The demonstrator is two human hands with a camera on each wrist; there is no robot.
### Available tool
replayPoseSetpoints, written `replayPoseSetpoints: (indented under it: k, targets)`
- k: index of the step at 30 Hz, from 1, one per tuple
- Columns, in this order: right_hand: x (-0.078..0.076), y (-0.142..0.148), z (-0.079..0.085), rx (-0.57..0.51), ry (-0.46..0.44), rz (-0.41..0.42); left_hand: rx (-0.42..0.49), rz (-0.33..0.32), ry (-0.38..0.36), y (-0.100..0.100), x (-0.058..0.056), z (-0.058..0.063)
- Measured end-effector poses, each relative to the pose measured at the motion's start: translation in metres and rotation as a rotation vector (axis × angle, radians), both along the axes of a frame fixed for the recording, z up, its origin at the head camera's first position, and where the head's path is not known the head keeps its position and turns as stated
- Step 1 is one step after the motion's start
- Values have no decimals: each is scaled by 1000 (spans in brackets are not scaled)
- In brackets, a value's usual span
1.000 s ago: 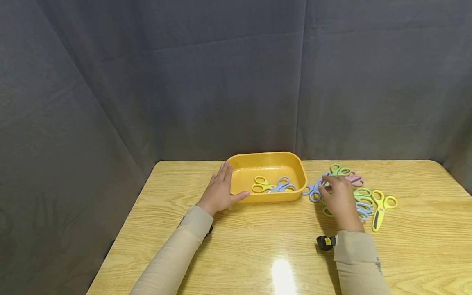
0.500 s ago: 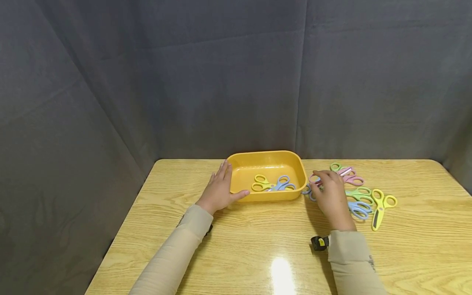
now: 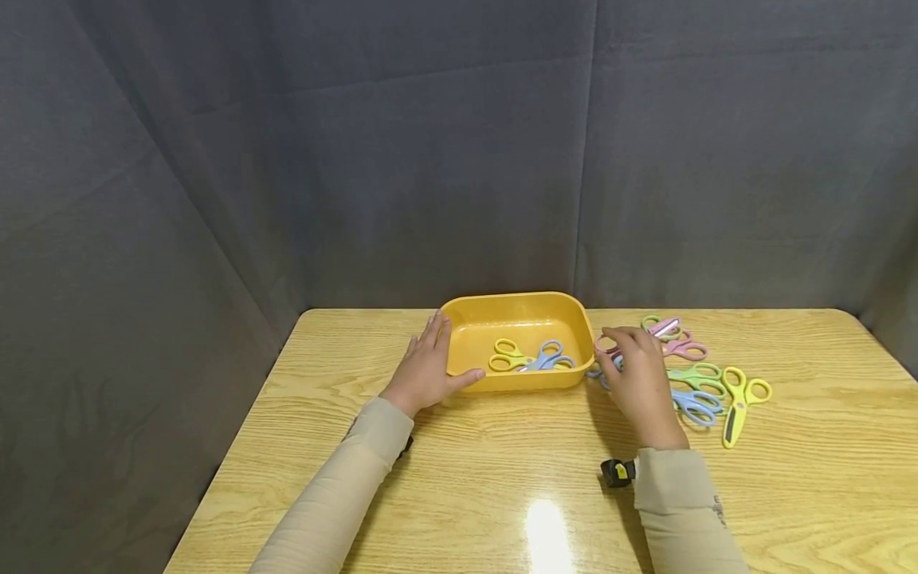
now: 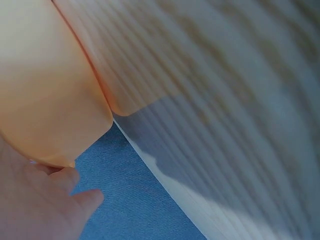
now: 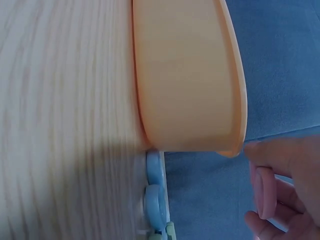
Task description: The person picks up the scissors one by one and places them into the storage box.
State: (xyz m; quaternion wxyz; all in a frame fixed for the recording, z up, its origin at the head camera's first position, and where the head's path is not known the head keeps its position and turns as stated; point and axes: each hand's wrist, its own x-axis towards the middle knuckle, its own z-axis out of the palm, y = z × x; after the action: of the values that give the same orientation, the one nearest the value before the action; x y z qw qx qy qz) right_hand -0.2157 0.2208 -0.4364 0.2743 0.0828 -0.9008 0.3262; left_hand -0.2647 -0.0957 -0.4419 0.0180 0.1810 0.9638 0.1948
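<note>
My left hand rests against the left side of a yellow plastic tray, with fingers straight along the side and thumb on the front edge. A yellow pair of scissors and a blue pair lie inside it. Just right of the tray, my right hand pinches pink scissors by the handles, blades pointing away to the right. In the right wrist view, a pink handle loop shows between thumb and fingers, beside the tray's end wall.
Below and right of my right hand lie green scissors, blue scissors and yellow scissors. Another pink pair lies behind. Blue handle loops sit near the tray's right end. A dark grey curtain stands behind the wooden table.
My right hand has moved left from the pile toward the tray, lifting the pink scissors. The left hand has stayed at the tray's left side.
</note>
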Motion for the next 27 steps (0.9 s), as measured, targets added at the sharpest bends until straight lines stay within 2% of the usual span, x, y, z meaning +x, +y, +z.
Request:
replayPoseSetpoints:
  k: [13, 21, 27]
  targets:
    - [-1, -16, 1, 32, 62, 52, -10, 0, -15, -1, -1, 1]
    - [-4, -31, 0, 64, 56, 101, -5, 4, 2, -1, 1, 0]
    - [-9, -44, 1, 101, 61, 141, -49, 0, 33, 0, -1, -1]
